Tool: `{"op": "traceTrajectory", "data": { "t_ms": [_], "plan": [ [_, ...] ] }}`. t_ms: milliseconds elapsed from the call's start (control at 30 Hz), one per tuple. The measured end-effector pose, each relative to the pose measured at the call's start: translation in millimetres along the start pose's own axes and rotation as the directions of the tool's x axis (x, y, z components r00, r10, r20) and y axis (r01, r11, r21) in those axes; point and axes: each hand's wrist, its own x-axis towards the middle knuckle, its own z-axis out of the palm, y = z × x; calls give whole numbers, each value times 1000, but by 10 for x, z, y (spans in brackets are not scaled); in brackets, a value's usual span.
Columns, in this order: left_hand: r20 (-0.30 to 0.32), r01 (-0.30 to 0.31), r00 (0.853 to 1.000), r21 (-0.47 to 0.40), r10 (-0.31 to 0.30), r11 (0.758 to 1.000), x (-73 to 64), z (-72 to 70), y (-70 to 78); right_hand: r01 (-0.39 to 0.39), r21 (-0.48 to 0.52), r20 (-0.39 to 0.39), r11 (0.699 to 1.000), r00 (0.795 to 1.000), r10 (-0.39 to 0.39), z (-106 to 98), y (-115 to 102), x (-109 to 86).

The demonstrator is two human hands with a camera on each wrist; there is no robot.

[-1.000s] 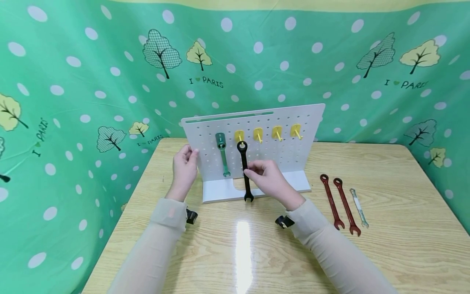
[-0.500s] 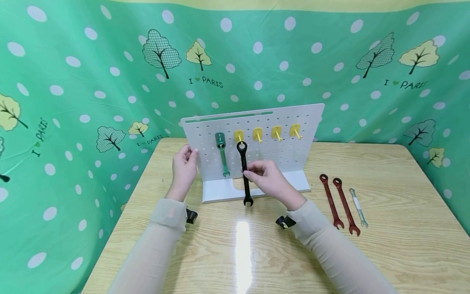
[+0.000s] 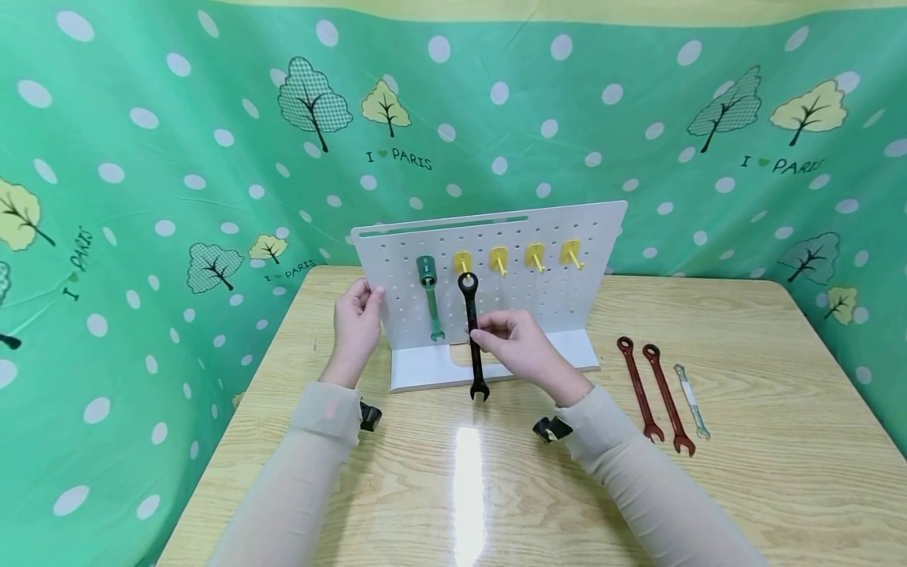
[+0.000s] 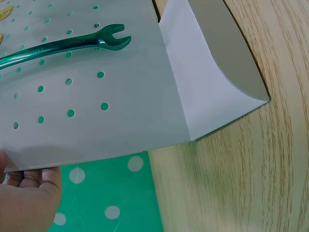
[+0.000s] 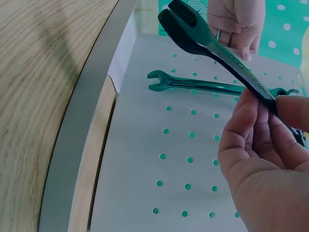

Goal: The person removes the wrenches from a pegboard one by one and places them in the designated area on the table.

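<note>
The left hand (image 3: pixel 357 324) grips the white pegboard (image 3: pixel 398 319) by its left edge; the right hand (image 3: pixel 523 348) pinches the black wrench (image 3: pixel 476 362) mid-shaft, its ring end before the leftmost of 4 yellow hooks (image 3: pixel 498 257), though I cannot tell whether they touch. 1 green wrench (image 3: pixel 433 309) hangs left of it. On the bench (image 3: pixel 779 378), right of the pegboard, lie 2 red wrenches (image 3: pixel 639 386) and 1 smaller wrench (image 3: pixel 694 409)

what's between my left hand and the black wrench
In the head view, the green wrench on the pegboard hangs between your left hand and the black wrench.
</note>
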Motion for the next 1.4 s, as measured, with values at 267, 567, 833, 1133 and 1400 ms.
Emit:
{"op": "traceTrajectory", "data": {
  "t_ms": [267, 567, 833, 1133, 1400],
  "plan": [
    [6, -1, 1000, -8, 1, 1000, -1, 0, -9, -4, 12, 1, 1000, 1000, 4, -12, -28, -10],
    [12, 2, 1000, -4, -2, 1000, -3, -1, -8, 5, 6, 5, 1000, 1000, -5, -26, -67, -17],
    [11, 6, 1000, -7, -6, 1000, -6, -2, -5, 16, -3, 4, 1000, 1000, -16, -35, -48, -9],
    [11, 8, 1000, 1, -8, 1000, -14, -5, -3, 27, 6, 7, 1000, 1000, -27, -34, -59, -33],
    [14, 1, 1000, 2, -1, 1000, -8, -10, -14, 33, -7, 1, 999, 999, -33, -63, -86, -59]
  ]
}}
